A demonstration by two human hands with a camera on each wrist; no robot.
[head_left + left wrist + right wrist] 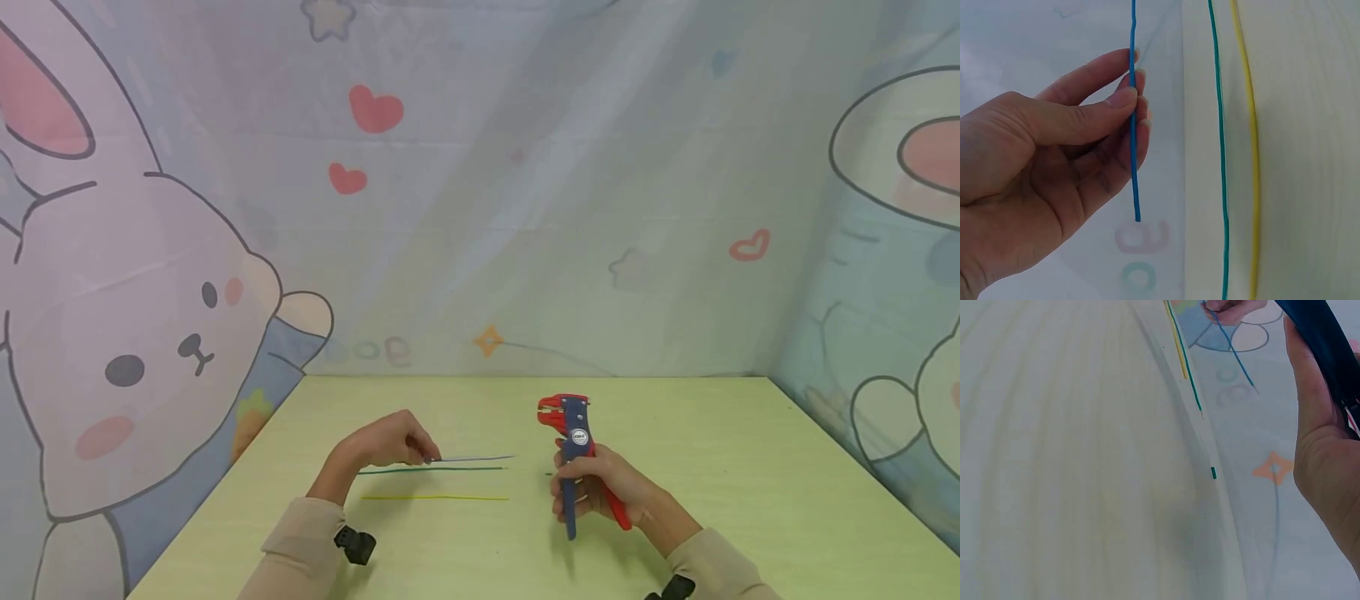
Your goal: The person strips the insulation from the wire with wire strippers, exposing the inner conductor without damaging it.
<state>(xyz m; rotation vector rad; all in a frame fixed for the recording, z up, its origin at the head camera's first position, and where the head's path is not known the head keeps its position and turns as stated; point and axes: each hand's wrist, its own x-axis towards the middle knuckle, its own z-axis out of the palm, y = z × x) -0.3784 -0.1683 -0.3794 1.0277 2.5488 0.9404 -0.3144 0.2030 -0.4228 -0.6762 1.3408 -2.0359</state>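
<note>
My left hand [386, 440] pinches a blue wire [1135, 194] between thumb and fingertips, above the table. The wire's far end points right, toward the other hand, and its tip looks pale in the right wrist view. My right hand [618, 482] grips a wire stripper [578, 433] with red and dark blue handles, its red jaws raised and apart, nothing between them. On the table near the left hand lies a green wire [450, 468] with a thin bare tip at its right end. Parallel to it, closer to me, is a yellow wire [435, 498].
A short piece of green insulation [1214, 472] lies on the table [712, 450] beside the right hand. Behind the table hangs a printed cloth [570, 208] with cartoon rabbits and hearts, and it runs along the sides too.
</note>
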